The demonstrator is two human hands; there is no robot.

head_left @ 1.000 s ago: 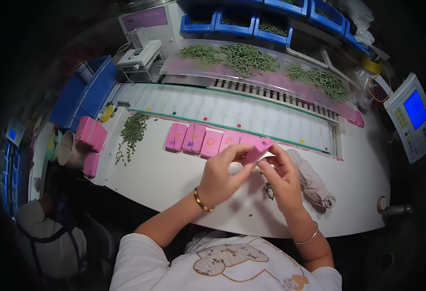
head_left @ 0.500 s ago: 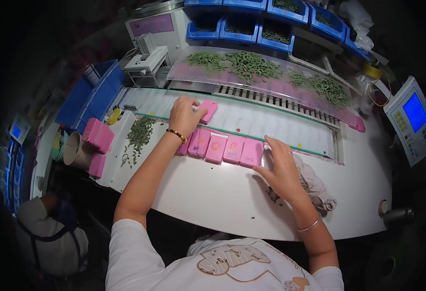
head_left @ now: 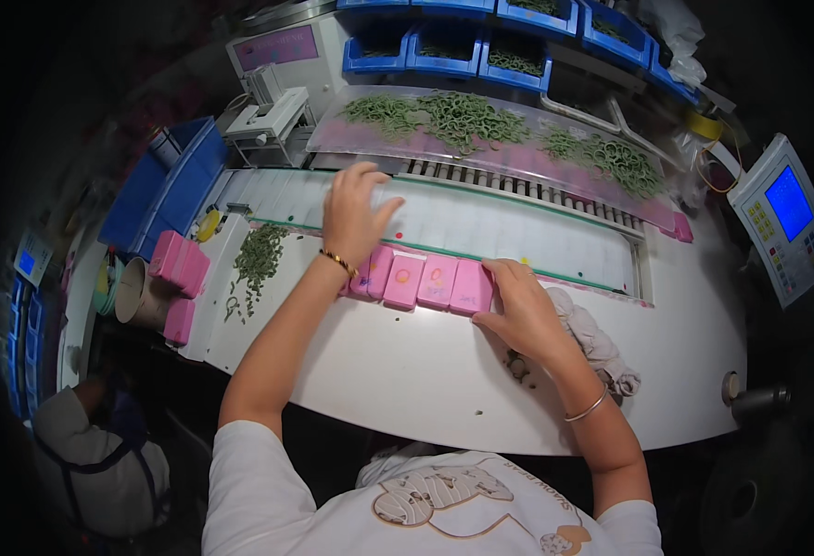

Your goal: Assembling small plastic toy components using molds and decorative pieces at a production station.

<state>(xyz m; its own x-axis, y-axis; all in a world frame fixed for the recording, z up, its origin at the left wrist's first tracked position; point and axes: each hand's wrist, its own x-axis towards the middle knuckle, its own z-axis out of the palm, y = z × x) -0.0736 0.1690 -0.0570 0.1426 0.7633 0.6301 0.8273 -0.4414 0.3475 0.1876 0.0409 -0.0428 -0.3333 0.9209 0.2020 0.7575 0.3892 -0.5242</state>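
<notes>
— Across our white table point(head_left: 398, 371), pink blocks point(head_left: 401, 289) lie in a row beside the pale belt point(head_left: 518, 232); how far are we?
— Perhaps partway, we judge; the row is set side by side, yet many green rings point(head_left: 476, 120) lie loose on the clear tray point(head_left: 361, 141); how much is left, we cannot tell.
— And our hands?
— Our left hand point(head_left: 356, 215) is spread over the belt, holding nothing we can see; our right hand point(head_left: 520, 310), half open, touches the rightmost block point(head_left: 469, 285); whether it grips, we cannot tell.
</notes>
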